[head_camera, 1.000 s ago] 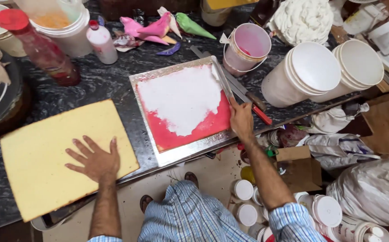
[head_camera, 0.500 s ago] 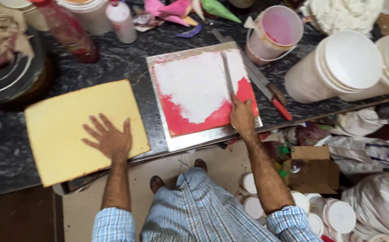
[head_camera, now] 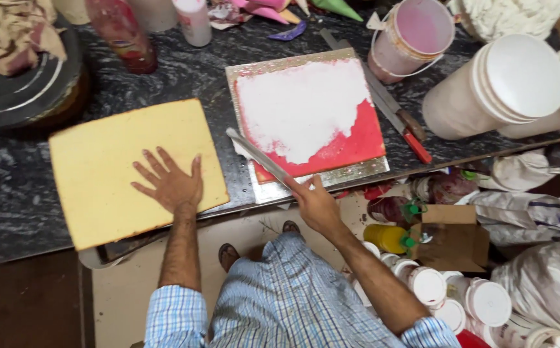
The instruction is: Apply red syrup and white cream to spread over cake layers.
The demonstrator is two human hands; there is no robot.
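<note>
now left hand (head_camera: pixel 170 183) flat on sponge sheet (head_camera: pixel 135 171); right hand (head_camera: pixel 315 203) grips spatula (head_camera: pixel 260 158).

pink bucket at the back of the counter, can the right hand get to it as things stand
Probably yes, but not freely. The right hand is at the counter's near edge and already holds a long spatula. The pink bucket stands beyond the red and white board, with nothing tall between them.

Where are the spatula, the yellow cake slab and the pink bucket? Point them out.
spatula (head_camera: pixel 260 156), head view, middle of the blade.
yellow cake slab (head_camera: pixel 99 148), head view, bare top left of the hand.
pink bucket (head_camera: pixel 422 26), head view, pink inside.
</note>
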